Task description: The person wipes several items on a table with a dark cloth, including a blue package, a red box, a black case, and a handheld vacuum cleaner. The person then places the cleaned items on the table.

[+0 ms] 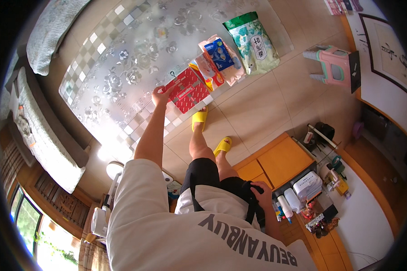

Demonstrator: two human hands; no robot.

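Observation:
My left hand (160, 96) grips the near left corner of a flat red package (187, 90) with white lettering, its thumb on top. The package lies at the edge of a table with a translucent, flower-patterned cover (135, 64). A red and yellow pack (213, 80) adjoins it, partly hidden under pink packs (235, 69). On these rests a small blue packet (219, 54). Farther along lies a large green and white bag (254, 44) bearing writing. At my waist, my right hand (263, 194) is curled around a black strap (251, 203); part of what it holds is hidden.
A pink and grey plastic stool (335, 64) stands by the wall. Behind me on the right, an orange wooden cabinet (285, 159) adjoins a surface with bottles and a white tissue pack (307, 184). Cushioned seats (44, 132) and a white fan (100, 222) are at the left.

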